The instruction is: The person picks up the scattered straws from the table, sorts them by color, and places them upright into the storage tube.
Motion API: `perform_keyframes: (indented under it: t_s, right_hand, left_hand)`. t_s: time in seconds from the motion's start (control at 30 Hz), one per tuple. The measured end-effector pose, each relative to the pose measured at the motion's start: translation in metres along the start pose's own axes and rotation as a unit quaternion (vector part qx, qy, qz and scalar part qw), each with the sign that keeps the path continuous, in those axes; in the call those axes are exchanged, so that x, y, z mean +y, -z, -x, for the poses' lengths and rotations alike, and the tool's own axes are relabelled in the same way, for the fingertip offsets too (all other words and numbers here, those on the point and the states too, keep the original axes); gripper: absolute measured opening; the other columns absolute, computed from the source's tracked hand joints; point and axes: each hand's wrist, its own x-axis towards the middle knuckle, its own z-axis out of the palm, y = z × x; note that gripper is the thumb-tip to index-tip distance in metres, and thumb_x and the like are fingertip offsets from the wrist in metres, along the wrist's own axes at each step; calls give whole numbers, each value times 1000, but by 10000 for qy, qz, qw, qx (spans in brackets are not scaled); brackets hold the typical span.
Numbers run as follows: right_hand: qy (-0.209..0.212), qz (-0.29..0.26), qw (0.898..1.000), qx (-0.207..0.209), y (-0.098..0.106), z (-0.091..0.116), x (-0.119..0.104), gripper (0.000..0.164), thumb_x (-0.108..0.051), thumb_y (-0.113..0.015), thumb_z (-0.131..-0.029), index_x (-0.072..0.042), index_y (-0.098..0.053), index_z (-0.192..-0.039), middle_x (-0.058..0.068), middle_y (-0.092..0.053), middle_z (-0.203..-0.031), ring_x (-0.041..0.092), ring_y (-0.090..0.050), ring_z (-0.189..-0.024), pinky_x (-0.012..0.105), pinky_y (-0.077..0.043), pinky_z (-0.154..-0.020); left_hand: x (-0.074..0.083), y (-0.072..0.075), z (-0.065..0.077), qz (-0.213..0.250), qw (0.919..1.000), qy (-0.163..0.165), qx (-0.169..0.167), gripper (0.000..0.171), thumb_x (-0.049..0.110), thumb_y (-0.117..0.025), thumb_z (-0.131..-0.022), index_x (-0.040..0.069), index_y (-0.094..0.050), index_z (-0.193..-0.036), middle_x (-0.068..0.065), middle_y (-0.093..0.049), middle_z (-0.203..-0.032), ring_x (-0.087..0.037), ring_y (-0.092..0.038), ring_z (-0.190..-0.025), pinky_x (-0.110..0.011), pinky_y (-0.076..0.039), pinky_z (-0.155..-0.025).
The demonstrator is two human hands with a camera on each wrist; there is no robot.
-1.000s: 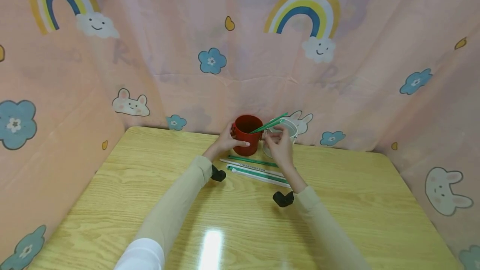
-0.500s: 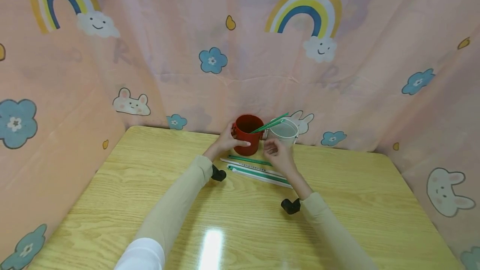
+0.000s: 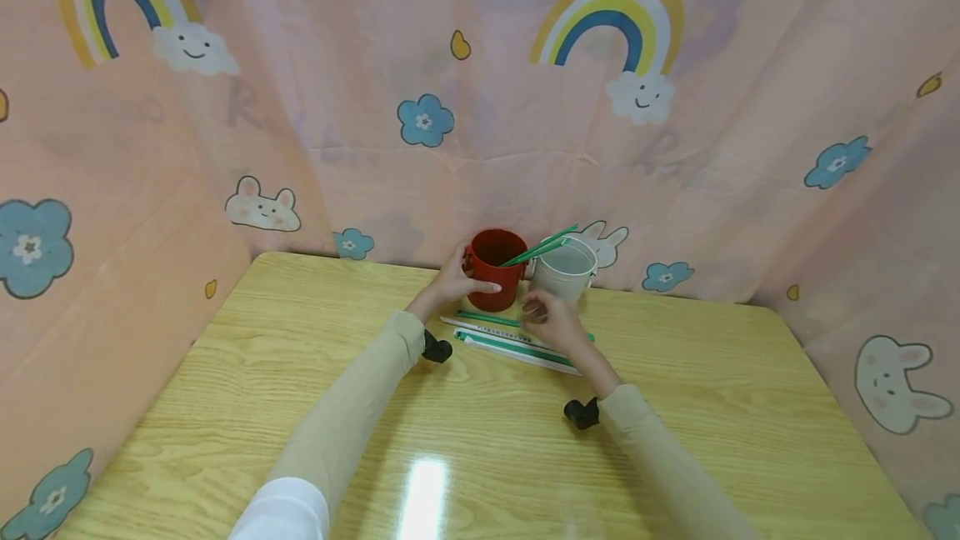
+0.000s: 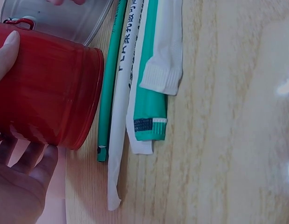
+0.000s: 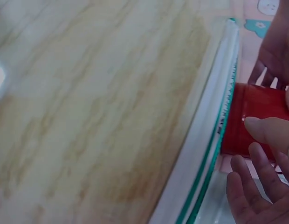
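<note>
My left hand (image 3: 452,277) holds a small red bucket (image 3: 512,288) by its side, thumb across the front and fingers behind. Two or so green straws (image 3: 542,249) lean out of the bucket toward the right. Beside it stands a white bucket (image 3: 566,283). On the table in front lie several wrapped straws: a green straw (image 4: 107,88), a white printed one (image 4: 120,102), a wider green one (image 4: 150,105) and a white paper one (image 4: 164,70). Over their right part hovers my right hand (image 3: 557,322); its fingers (image 5: 258,172) are loosely bent with nothing between them.
The wooden table (image 3: 480,440) runs up to a pink patterned curtain (image 3: 360,182) behind the buckets. Curtain also hangs along both sides. Dark wrist-camera mounts (image 3: 581,413) stick out below the sleeves. A bright glare spot lies near the front.
My right hand has come away from the green straws at the bucket rims and moved down toward the straws on the table. My left hand and the red bucket have stayed put.
</note>
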Motion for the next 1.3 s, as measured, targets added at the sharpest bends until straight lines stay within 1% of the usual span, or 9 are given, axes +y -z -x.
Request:
perform_keyframes:
  t_s: [0.17,0.53,0.77,0.93,1.07,1.2,1.3]
  right_hand:
    - [-196,272,9993,-174,-3,-1,3,38,2,-73,-79,6,-59,-113,21,-66,-106,34,-63,-99,47,-53,-89]
    - [-340,998,9937,-386,-5,-2,3,31,-2,-73,-82,-2,-62,-111,13,-69,-106,28,-64,-99,44,-52,-91]
    - [-295,1157,9919,-442,-7,0,3,24,-2,-71,-83,-6,-64,-106,9,-72,-99,23,-67,-94,42,-53,-88]
    - [-242,1464,9879,-448,-8,0,2,21,-4,-71,-84,-8,-66,-104,7,-72,-97,21,-68,-91,40,-54,-85]
    - [-53,1749,9835,-466,-8,0,2,19,-3,-70,-85,-8,-67,-103,7,-72,-98,20,-67,-90,39,-55,-84]
    - [119,1900,9805,-490,-7,1,1,18,-3,-69,-85,-7,-68,-103,8,-72,-99,21,-67,-90,39,-56,-83]
    - [159,1990,9786,-504,-7,1,0,18,-3,-68,-86,-8,-69,-104,7,-72,-99,20,-67,-90,39,-56,-83]
  left_hand:
    - [1,0,0,-62,10000,-23,-20,86,4,-75,-81,8,-21,-147,-12,-36,-148,-31,-38,-135,-47,-36,-112]
    - [3,0,2,-86,10000,-29,-19,85,4,-74,-82,9,-20,-148,-12,-33,-149,-30,-35,-137,-47,-34,-114]
    - [1,0,1,-104,9999,-16,-1,87,4,-75,-81,9,-20,-148,-12,-35,-149,-30,-35,-137,-47,-33,-114]
    - [0,0,0,-63,10000,-40,2,87,4,-75,-80,9,-21,-148,-12,-36,-148,-31,-37,-136,-48,-35,-112]
    - [-1,0,0,-14,10000,-58,-30,86,4,-75,-80,10,-21,-148,-12,-36,-148,-32,-38,-136,-49,-36,-112]
    - [-1,0,0,-5,10000,-63,-57,86,4,-74,-81,10,-21,-148,-12,-35,-148,-32,-37,-136,-49,-36,-112]
    - [-1,0,0,27,10000,-54,-61,86,3,-75,-81,10,-21,-148,-12,-35,-148,-31,-37,-136,-48,-36,-112]
